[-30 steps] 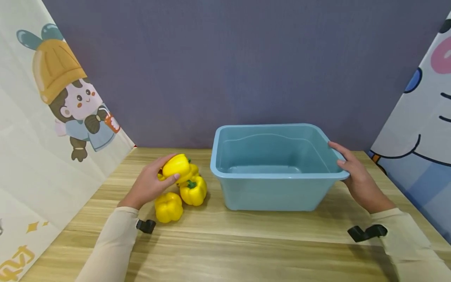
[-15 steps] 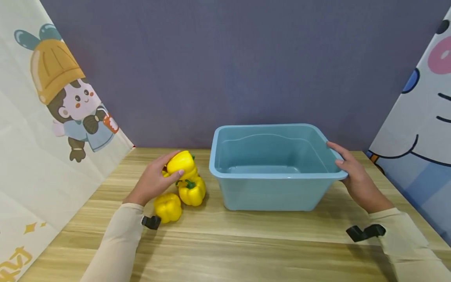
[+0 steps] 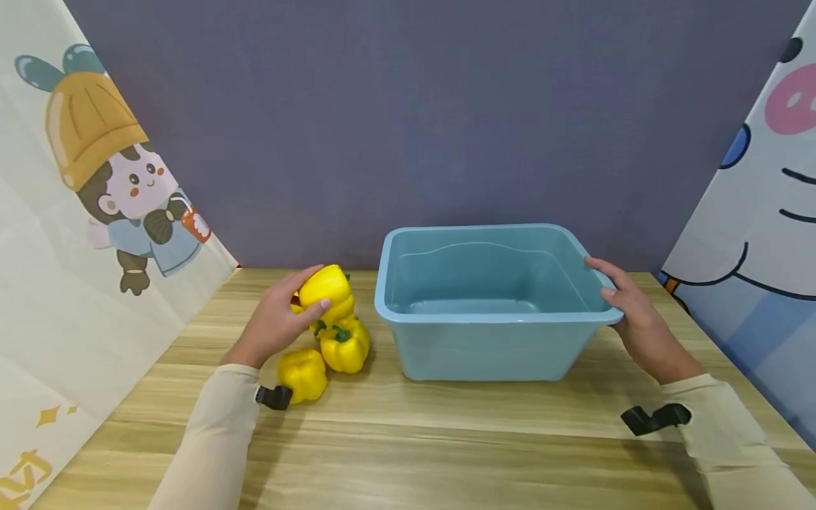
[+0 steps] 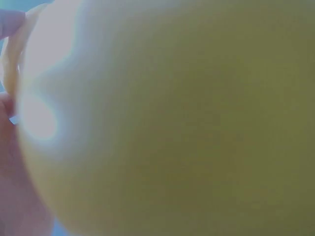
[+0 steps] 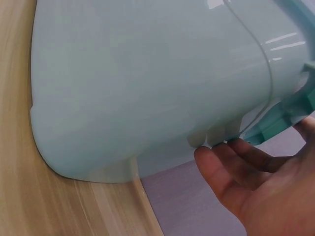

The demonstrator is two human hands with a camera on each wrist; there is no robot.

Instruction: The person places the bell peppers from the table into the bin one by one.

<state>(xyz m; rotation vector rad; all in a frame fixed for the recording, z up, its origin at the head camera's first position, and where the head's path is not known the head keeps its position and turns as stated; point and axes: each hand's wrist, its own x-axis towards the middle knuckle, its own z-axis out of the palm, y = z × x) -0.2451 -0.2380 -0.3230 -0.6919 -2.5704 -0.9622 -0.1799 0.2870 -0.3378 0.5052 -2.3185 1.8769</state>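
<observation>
My left hand [image 3: 274,319] holds a yellow bell pepper [image 3: 326,285] between thumb and fingers, its green stem pointing right. Just beneath it, another bell pepper [image 3: 346,347] rests on the table, stem up. A further bell pepper [image 3: 302,375] lies nearer me, beside my left wrist, and more yellow shows behind my left hand, mostly covered. Blurred yellow pepper skin [image 4: 172,123] fills most of the left wrist view. To the right stands a light blue plastic tub [image 3: 484,347] with nothing inside. My right hand [image 3: 640,322] grips its right rim, thumb on top and fingers [image 5: 211,169] underneath.
The wood-grain table [image 3: 446,446] runs up to a purple-grey backdrop [image 3: 408,127]. Printed cartoon sheets hang on the left [image 3: 57,283] and right. Black camera mounts sit on both wrists.
My left hand has lifted the bell pepper a little and shifted slightly right with it. My right hand has stayed on the tub's rim. The head view has drifted slightly.
</observation>
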